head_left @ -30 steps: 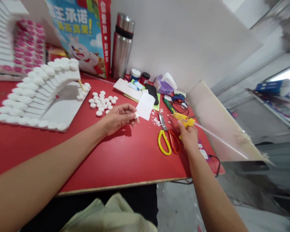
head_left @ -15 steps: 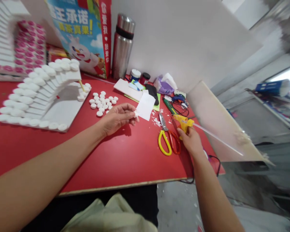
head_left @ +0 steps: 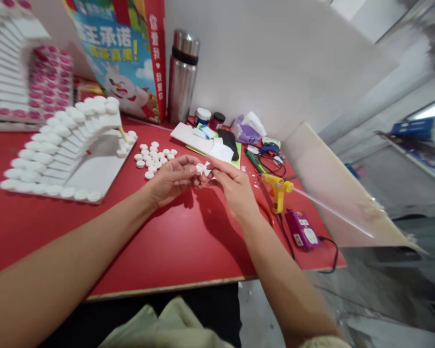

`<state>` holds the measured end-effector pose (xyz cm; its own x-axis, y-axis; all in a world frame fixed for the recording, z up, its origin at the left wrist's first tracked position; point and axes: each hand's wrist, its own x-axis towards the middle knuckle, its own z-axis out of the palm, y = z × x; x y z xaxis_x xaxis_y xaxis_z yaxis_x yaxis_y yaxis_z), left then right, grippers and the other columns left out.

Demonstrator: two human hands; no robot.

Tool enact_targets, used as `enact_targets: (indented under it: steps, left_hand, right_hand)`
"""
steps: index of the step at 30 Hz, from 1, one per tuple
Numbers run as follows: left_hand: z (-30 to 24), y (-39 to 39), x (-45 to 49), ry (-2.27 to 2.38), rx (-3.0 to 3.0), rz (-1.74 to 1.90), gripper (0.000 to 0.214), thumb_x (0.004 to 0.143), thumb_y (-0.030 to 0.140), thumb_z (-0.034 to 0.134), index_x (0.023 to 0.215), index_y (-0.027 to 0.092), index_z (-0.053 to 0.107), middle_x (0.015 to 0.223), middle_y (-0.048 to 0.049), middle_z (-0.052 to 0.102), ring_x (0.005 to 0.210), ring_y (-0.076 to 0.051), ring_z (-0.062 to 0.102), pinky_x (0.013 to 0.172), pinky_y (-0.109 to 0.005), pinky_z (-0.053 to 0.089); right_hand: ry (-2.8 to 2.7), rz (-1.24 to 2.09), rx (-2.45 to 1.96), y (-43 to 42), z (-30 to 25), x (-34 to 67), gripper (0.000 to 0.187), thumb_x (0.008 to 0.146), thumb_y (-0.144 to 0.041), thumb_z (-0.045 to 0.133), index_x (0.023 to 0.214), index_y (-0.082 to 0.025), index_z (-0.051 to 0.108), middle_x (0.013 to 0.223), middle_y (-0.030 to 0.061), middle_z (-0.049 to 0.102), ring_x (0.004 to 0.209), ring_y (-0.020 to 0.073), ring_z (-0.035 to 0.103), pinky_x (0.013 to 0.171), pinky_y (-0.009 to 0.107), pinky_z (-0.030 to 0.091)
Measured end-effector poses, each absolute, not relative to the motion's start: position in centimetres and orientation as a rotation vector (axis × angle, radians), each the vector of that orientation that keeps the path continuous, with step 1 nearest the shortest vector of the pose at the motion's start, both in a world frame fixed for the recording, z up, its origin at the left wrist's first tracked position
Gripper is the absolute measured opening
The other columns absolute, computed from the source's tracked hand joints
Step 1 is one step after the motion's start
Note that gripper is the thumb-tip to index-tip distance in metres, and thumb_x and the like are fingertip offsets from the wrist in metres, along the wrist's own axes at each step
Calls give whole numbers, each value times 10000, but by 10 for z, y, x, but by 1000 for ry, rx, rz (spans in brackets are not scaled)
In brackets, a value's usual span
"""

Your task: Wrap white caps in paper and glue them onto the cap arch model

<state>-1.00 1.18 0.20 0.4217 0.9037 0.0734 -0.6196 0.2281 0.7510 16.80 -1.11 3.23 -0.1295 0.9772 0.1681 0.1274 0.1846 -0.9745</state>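
Between the fingertips of my left hand is a small white folded piece, pinched above the middle of the red table. My right hand meets it from the right, thumb and forefinger closed on a white pointed end of the piece; whether that end is separate I cannot tell. The yellow glue gun rests on the table right of my right hand, a clear glue stick jutting from its back. Several round white pieces lie left of my hands. Scissors are mostly hidden under my right hand.
A white model edged with round white pieces stands at left, a pink and white one behind it. A steel flask, a printed bag, two small jars and white sheets sit behind. A purple power box lies right.
My right hand has let go of the glue gun, leaving it on the table, and moved left to the white piece in my left hand. The view has shifted slightly.
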Motion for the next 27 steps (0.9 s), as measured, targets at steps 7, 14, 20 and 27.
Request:
enact_targets:
  steps: [7, 14, 20, 27]
  left_hand:
    - [-2, 15, -10, 452, 808, 1124, 437, 708, 271, 926, 983, 151, 608, 779, -87, 768, 665, -165, 715, 656, -255, 555]
    - [-5, 16, -11, 464, 841, 1121, 435, 721, 287, 919, 987, 163, 598, 781, -73, 772, 655, -166, 716, 641, -263, 550]
    - [-4, 15, -10, 491, 830, 1127, 448, 698, 280, 935, 976, 159, 605, 742, -51, 761, 630, -159, 708, 617, -257, 549]
    - [-2, 14, -10, 508, 809, 1131, 450, 683, 262, 943, 963, 151, 610, 731, -47, 753, 622, -152, 706, 602, -239, 547]
  right_hand:
    - [-1454, 1099, -1046, -12, 9, 154, 394, 914, -222, 534, 1204, -293, 790, 1041, 47, 657, 927, 168, 663, 874, 368, 600]
    - [-1493, 1000, -1068, -14, 7, 154, 401, 910, -167, 526, 1155, -311, 809, 1052, 51, 636, 958, 180, 642, 869, 363, 612]
    - [-1736, 697, -1082, -19, 13, 157, 500, 930, -109, 465, 1264, -324, 770, 1064, 59, 612, 939, 171, 625, 843, 333, 597]
    - [-1877, 503, -1071, -20, 10, 159, 551, 951, -85, 440, 1383, -318, 693, 1134, 76, 605, 1002, 189, 626, 893, 362, 578]
